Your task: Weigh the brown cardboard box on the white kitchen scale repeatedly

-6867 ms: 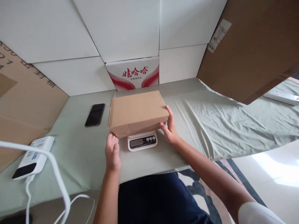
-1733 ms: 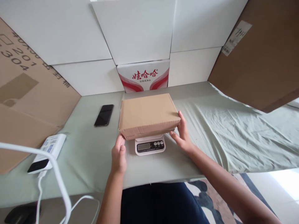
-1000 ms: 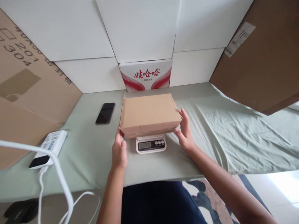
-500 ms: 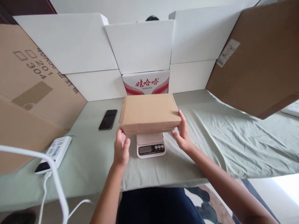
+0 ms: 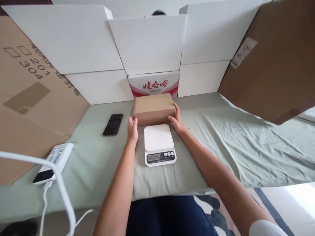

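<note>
A brown cardboard box (image 5: 154,108) is held between my two hands, just behind the scale and in front of the printed carton. My left hand (image 5: 133,128) grips its near left corner, thumb on the front. On the right end, my right hand (image 5: 177,119) has its fingers along the side and its thumb at the front. The white kitchen scale (image 5: 158,139) lies nearer to me, with its platform bare and its display and buttons facing me. Whether the box rests fully on the cloth I cannot tell.
A black phone (image 5: 113,125) lies left of the box. Farther left are a white power bank (image 5: 54,163) and a white cable (image 5: 62,186). White boxes (image 5: 147,44) and a red-and-white carton (image 5: 154,83) line the back; large brown cartons (image 5: 261,65) flank both sides of the green cloth (image 5: 221,131).
Both hands have moved the cardboard box away from me, from above the scale to behind it. The scale's platform is now uncovered.
</note>
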Tool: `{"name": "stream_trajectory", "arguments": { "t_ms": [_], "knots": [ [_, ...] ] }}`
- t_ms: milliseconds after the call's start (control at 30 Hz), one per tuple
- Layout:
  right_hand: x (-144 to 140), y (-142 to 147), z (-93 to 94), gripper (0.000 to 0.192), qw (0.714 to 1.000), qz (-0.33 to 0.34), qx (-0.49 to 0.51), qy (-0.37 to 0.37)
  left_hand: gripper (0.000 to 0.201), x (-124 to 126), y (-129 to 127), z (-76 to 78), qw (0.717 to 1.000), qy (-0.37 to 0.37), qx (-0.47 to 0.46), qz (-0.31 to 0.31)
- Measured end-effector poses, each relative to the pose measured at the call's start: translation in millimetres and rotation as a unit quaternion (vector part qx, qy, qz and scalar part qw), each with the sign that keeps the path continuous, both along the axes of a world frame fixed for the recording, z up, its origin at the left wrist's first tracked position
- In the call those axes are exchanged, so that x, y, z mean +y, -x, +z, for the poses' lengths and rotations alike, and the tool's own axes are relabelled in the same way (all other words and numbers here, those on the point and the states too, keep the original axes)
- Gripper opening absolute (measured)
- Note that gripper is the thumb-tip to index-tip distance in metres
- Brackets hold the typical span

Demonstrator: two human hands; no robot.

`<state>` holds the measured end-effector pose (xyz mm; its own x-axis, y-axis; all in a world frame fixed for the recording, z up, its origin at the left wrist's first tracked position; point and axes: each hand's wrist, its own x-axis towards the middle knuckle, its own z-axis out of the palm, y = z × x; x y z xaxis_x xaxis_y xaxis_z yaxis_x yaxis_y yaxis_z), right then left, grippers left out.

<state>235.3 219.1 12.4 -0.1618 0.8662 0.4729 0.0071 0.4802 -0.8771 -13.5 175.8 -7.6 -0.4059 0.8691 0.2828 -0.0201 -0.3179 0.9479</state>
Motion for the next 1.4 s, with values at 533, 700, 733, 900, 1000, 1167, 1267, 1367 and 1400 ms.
{"name": "stream_trajectory", "arguments": {
  "t_ms": [533, 700, 733, 900, 1000, 1167, 1267, 1367, 1400],
  "knots": [
    [1.6, -1.2, -9.4, 0.091, 0.996, 0.01, 0.059, 0.071, 0.059, -8.8, 12.8, 3.0, 0.984, 0.009, -0.177, 0.032],
    [4.2, -1.7, -12.2, 0.088, 0.995, 0.003, 0.056, 0.076, 0.06, -6.3, 11.2, 1.2, 0.986, 0.017, -0.163, 0.021],
    [4.1, -1.3, -12.0, 0.088, 0.995, 0.002, 0.057, 0.079, 0.058, -6.0, 10.7, 1.1, 0.986, 0.02, -0.161, 0.02],
    [5.5, 0.1, -13.2, 0.087, 0.995, 0.009, 0.061, 0.082, 0.06, -5.6, 8.3, 1.6, 0.988, 0.031, -0.152, 0.018],
    [8.6, -0.3, -16.3, 0.086, 0.996, 0.0, 0.048, 0.07, 0.061, -6.3, 6.5, 2.4, 0.989, 0.038, -0.145, 0.018],
    [11.2, -0.8, -17.7, 0.084, 0.995, -0.01, 0.053, 0.079, 0.063, -7.2, 3.6, 3.0, 0.99, 0.044, -0.132, 0.019],
    [9.2, -0.2, -14.7, 0.083, 0.995, -0.006, 0.056, 0.087, 0.063, -6.8, 2.9, 2.2, 0.991, 0.043, -0.123, 0.018],
    [6.4, 0.1, -11.4, 0.083, 0.995, -0.009, 0.047, 0.087, 0.064, -6.1, 2.6, 0.7, 0.992, 0.043, -0.116, 0.014],
    [5.7, 0.0, -10.7, 0.083, 0.995, -0.011, 0.042, 0.087, 0.064, -5.8, 2.6, 0.2, 0.993, 0.044, -0.113, 0.013]
  ]
}}
